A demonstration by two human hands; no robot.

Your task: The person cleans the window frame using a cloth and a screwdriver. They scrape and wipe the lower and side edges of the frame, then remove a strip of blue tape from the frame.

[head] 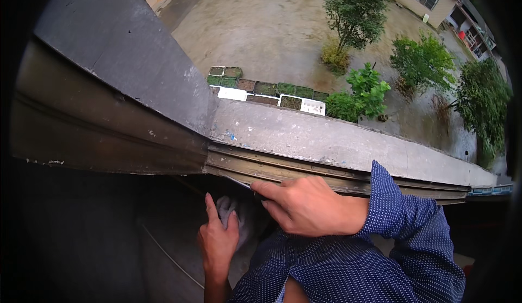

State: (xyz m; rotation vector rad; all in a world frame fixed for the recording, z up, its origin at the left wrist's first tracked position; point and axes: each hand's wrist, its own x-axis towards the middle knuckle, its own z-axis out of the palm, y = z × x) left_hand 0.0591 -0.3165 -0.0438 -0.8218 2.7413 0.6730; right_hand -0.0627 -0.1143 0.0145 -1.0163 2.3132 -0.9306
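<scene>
My right hand [312,207] is closed around a thin metal-bladed tool [238,181], with a bit of dark handle showing under the fingers. Whether it is a knife or a scraper I cannot tell. Its tip lies against the inner edge of the brown metal sliding-window track [285,172], near the corner with the side frame. Lower and to the left, my left hand [218,231] grips a crumpled grey cloth [225,209] between thumb and fingers, its index finger pointing up. The loose part of the cloth hangs into shadow below the track.
Beyond the track runs a concrete sill [293,133] with blue specks and chips. On the left rises the brown side frame [110,127] beside a grey wall reveal [130,54]. Planter boxes [265,89] and trees [359,9] stand outside below. A pale cord [171,258] hangs at lower left.
</scene>
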